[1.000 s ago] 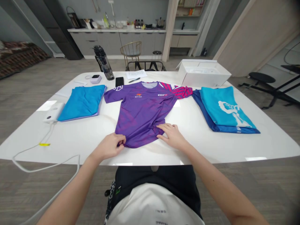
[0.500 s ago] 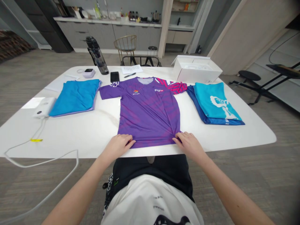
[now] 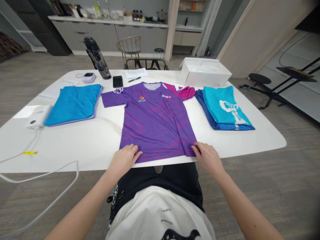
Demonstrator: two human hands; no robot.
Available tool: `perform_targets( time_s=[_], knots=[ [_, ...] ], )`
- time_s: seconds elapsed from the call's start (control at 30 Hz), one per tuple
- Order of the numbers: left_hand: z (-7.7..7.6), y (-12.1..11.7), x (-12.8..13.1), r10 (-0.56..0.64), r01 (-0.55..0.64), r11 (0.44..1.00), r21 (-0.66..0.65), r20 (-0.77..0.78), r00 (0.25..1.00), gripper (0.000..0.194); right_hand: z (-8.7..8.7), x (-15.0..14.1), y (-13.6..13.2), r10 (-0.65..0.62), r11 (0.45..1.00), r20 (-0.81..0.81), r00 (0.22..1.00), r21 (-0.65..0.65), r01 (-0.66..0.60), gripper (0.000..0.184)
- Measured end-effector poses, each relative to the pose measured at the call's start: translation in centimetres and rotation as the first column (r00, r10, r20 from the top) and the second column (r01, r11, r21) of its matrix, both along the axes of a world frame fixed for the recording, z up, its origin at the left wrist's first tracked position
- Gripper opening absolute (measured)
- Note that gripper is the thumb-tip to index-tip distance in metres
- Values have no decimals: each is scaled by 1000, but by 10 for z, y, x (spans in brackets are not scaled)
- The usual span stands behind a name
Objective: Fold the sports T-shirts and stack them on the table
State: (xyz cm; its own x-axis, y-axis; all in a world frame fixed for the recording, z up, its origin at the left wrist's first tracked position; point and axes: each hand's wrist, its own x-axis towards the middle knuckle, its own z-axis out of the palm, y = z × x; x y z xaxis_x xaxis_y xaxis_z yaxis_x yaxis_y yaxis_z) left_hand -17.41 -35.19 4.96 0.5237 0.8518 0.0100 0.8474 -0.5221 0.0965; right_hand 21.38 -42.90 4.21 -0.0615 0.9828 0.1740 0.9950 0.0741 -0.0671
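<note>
Head view: our left grip (image 3: 124, 159) and right grip (image 3: 208, 157) pinch the purple shirt (image 3: 155, 128); its bunching has gone, so spreading looks nearly finished.

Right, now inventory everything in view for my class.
Table: one, white, centre
Shirt: one, purple, spread mid-table
Folded piles: two, mostly blue, flanking shirt
Box: one, white, far right
Bottle: one, dark, far left
Phone: one, black, by bottle
Pen: one, dark, beside phone
Printed sheet: one, white, behind pen
Small device: one, lilac, beside bottle
Corded block: one, white, table's left
Chairs: two, gold and black, beyond table
Stools: two, black, on floor
Kitchen counter: one, grey, background
Top: one, white, bottom
Left grip: one, bare, at left hem
Right grip: one, bare, at right hem
</note>
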Motion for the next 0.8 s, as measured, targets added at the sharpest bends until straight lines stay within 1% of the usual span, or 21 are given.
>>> perform_targets(
  time_s=[0.1,0.17,0.23,0.3,0.37,0.43,0.47,0.57,0.63,0.7,0.77,0.8],
  knots=[
    [6,-1,-9,9,-8,997,-72,14,1000,33,2,13,-5,-103,995,79,992,0,104,29],
    [10,1,-8,6,-3,996,-92,25,1000,37,5,15,-5,-110,994,45,993,9,110,28],
    [10,4,-1,-8,12,999,-48,81,997,37,7,9,-3,-49,999,-83,995,18,51,28],
    [5,7,9,-25,20,999,33,161,987,36,8,-3,0,36,999,-238,971,10,-35,30],
    [-5,10,16,-29,13,997,80,193,981,47,6,-13,1,84,995,-324,942,-26,-97,38],
    [-15,12,17,-36,26,997,70,154,987,61,2,-15,0,79,991,-317,945,-76,-109,50],
    [-19,13,15,-47,40,998,53,123,991,65,-1,-12,-1,67,990,-295,953,-100,-100,54],
    [-25,10,2,-79,78,997,13,54,995,66,-9,10,-6,50,986,-218,975,-146,-83,58],
    [-24,5,-5,-81,81,997,2,37,996,65,-11,23,-9,77,981,-183,980,-162,-108,56],
    [-21,2,-7,-76,77,997,-10,36,996,65,-10,28,-7,102,981,-166,981,-150,-127,54],
    [-16,5,0,-75,76,997,-15,48,996,64,-6,23,3,116,984,-166,979,-115,-136,53],
    [-13,10,6,-78,78,997,-13,58,995,64,-3,17,12,126,985,-172,977,-98,-144,52]
  ],
)
